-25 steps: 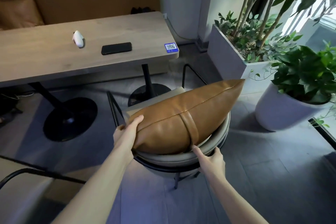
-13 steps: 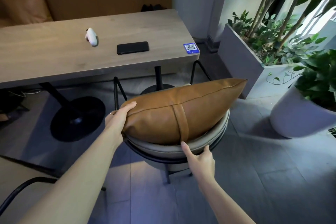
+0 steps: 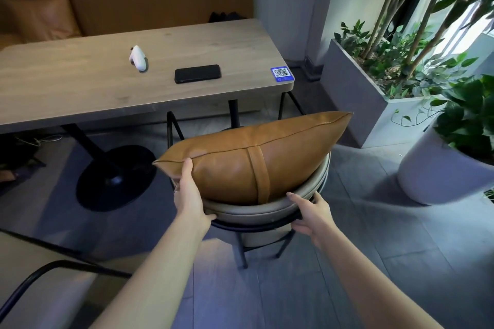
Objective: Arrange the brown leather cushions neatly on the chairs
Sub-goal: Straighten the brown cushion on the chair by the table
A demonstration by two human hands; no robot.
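Observation:
A brown leather cushion (image 3: 256, 157) with a centre strap stands on its long edge on a grey padded chair (image 3: 256, 212) with black metal legs. My left hand (image 3: 189, 195) grips the cushion's near left corner, thumb on the front face. My right hand (image 3: 311, 211) holds the chair's padded back rim just under the cushion's lower edge. A second brown cushion (image 3: 40, 19) leans on the bench seat behind the table at far left.
A wooden table (image 3: 80, 88) stands just beyond the chair, carrying a black phone (image 3: 197, 73), a white device (image 3: 138, 57) and a QR sticker (image 3: 282, 75). A grey planter box (image 3: 355, 93) and white pot (image 3: 441, 171) stand to the right. Another chair's frame (image 3: 48, 275) is at lower left.
The cushion has turned more level on the chair, its left corner now sticking out. My left hand slid down to that corner; my right hand moved from the cushion's underside onto the chair rim.

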